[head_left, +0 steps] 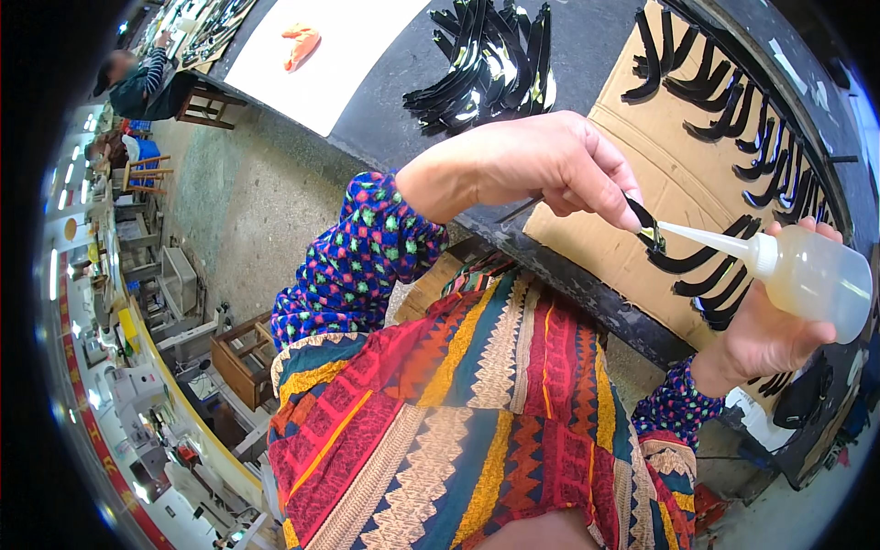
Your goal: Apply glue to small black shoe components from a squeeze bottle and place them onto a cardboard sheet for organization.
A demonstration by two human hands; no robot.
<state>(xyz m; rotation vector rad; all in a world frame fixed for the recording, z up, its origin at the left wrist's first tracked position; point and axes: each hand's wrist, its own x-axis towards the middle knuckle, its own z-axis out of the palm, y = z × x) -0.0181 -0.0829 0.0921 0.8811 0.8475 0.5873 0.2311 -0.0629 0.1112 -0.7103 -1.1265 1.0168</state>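
Observation:
Between the thumb and fingers of my left hand (559,170) I pinch a curved, glossy black strip (645,220). My right hand (765,330) is wrapped round a translucent squeeze bottle (830,280) of pale yellowish liquid, tilted on its side. Its long tapered nozzle (701,238) points left, with the tip at or very near the held strip; whether they touch I cannot tell. Below both hands lies a cardboard sheet (669,151), where several similar black strips (720,275) are set out in rows. The part of the strip inside my left fingers is hidden.
A loose pile of black strips (481,73) lies on the dark table (385,101), beside a white sheet (344,60) with a crumpled orange item (301,46). The table's near edge runs under my arms. Far left, a person (137,82) sits by a wooden stool (206,108).

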